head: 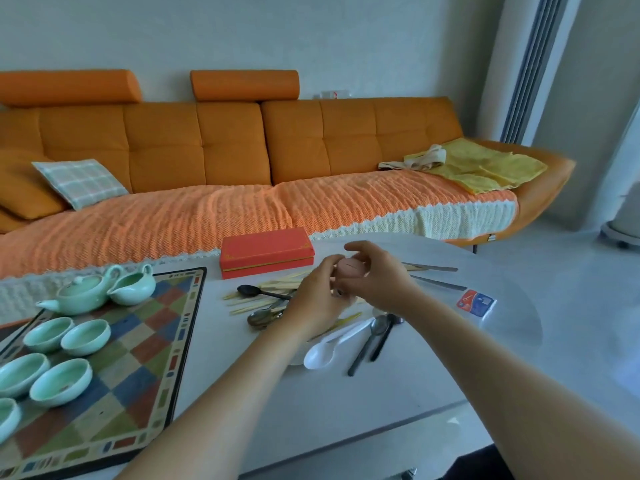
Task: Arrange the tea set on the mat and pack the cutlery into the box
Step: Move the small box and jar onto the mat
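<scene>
Hands, perhaps round something pink, above cutlery

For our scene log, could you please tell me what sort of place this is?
Most likely a home living room: a long orange sofa with a checked cushion stands behind a white table, where a green teapot and cups sit on a chequered mat beside loose cutlery.

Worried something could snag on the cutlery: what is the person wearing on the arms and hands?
Nothing that shows. Both forearms are bare to the frame's edge, with no sleeves or cuffs. The left grip and right grip carry no gloves, rings, watch or bracelet that I can see.
</scene>
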Available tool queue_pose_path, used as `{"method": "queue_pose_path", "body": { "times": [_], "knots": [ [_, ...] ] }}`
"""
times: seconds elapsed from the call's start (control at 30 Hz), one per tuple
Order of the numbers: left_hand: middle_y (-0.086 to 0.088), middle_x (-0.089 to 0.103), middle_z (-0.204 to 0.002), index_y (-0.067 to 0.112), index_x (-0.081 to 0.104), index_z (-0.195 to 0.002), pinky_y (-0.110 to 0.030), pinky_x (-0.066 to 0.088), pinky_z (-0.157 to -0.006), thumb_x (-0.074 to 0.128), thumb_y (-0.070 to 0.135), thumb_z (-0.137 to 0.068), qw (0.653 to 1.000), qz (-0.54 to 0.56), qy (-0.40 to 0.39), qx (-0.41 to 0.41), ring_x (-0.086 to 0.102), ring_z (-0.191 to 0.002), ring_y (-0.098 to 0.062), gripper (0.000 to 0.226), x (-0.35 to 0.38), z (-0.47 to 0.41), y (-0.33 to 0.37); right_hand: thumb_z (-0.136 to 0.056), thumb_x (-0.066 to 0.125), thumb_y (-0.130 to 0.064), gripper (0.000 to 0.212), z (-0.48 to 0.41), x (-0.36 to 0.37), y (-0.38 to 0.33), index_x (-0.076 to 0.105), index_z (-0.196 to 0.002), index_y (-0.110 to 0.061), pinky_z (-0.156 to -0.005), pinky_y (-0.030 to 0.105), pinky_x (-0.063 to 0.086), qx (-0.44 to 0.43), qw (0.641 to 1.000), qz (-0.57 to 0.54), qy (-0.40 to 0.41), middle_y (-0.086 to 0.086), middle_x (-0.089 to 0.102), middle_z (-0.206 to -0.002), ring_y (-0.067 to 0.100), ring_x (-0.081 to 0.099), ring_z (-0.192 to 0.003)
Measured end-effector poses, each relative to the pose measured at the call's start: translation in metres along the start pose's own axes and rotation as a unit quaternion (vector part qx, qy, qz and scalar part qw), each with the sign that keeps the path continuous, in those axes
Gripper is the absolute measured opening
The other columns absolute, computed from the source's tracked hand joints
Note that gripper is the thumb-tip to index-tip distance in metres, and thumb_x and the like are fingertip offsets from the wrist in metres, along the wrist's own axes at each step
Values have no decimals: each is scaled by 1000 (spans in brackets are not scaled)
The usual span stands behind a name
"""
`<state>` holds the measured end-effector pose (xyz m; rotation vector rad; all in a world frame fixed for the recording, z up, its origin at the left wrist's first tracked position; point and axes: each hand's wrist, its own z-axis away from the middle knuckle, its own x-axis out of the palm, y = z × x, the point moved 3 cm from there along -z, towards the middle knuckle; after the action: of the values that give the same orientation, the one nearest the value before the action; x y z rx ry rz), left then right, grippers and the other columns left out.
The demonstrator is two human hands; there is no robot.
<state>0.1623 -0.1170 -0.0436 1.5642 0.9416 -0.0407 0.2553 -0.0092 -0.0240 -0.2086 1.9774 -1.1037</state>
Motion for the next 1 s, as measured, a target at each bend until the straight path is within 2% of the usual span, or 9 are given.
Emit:
{"method": "queue_pose_path", "body": {
  "times": [0.07,0.2,0.33,0.47,0.57,0.63,0.77,0.9,1.0],
  "knots": [
    [14,62,-112,30,51,-126,-24,53,-77,74,17,-83,999,19,26,-15,62,-99,-4,51,-16,2,-4,-71,83,-35,65,-1,7,-9,52,-128,-34,-66,9,46,-12,999,-37,-14,-16,63,-101,-4,62,-85],
    [19,61,-111,34,51,-123,-17,47,-74,76,23,-82,995,35,95,-26,59,-98,4,50,-55,11,-11,-79,75,-33,54,-6,35,-25,54,-129,-30,-85,37,58,-4,991,-114,-70,-9,66,-107,8,68,-91],
    [17,67,-105,30,56,-116,-10,47,-72,82,23,-77,990,42,130,-35,63,-93,6,47,-93,25,-28,-81,72,-31,37,-9,72,-47,62,-117,-26,-85,45,57,-9,986,-147,-78,-3,69,-103,17,69,-92],
    [15,68,-104,30,59,-113,-24,52,-81,85,21,-74,992,14,122,-41,64,-90,6,48,-128,44,-60,-75,74,-43,39,-10,116,-69,63,-109,-27,-80,36,57,-12,986,-143,-90,-9,69,-99,10,67,-90],
    [20,63,-115,40,56,-116,-27,49,-91,85,39,-67,992,-66,79,-66,57,-107,6,57,-159,56,-82,-81,75,-39,34,-12,147,-87,60,-109,-27,-72,20,49,-31,987,-112,-112,-12,67,-99,2,63,-91],
    [22,59,-122,47,52,-122,-34,46,-99,75,50,-64,987,-115,56,-92,53,-117,0,62,-181,62,-96,-80,76,-39,35,-17,169,-98,61,-109,-26,-73,20,50,-33,987,-100,-123,-12,68,-97,1,64,-89],
    [16,55,-123,41,53,-125,-38,43,-100,56,29,-80,978,-127,109,-127,49,-119,-8,47,-230,77,-120,-79,78,-39,43,-31,215,-118,61,-114,-22,-73,26,53,-24,985,-88,-144,-9,70,-98,8,66,-89],
    [6,54,-124,29,55,-128,-38,37,-100,54,14,-86,925,-293,219,-100,43,-120,-20,45,-276,85,-135,-80,74,-42,46,-45,257,-134,59,-117,-20,-68,23,49,-11,985,-76,-154,-7,68,-100,10,65,-89],
    [2,49,-133,28,49,-136,-41,35,-103,53,17,-91,893,-376,214,-123,37,-124,-24,47,-298,83,-148,-82,72,-43,50,-57,282,-138,56,-123,-19,-72,27,51,0,986,-63,-155,-6,66,-101,12,64,-90]
  ]
}}
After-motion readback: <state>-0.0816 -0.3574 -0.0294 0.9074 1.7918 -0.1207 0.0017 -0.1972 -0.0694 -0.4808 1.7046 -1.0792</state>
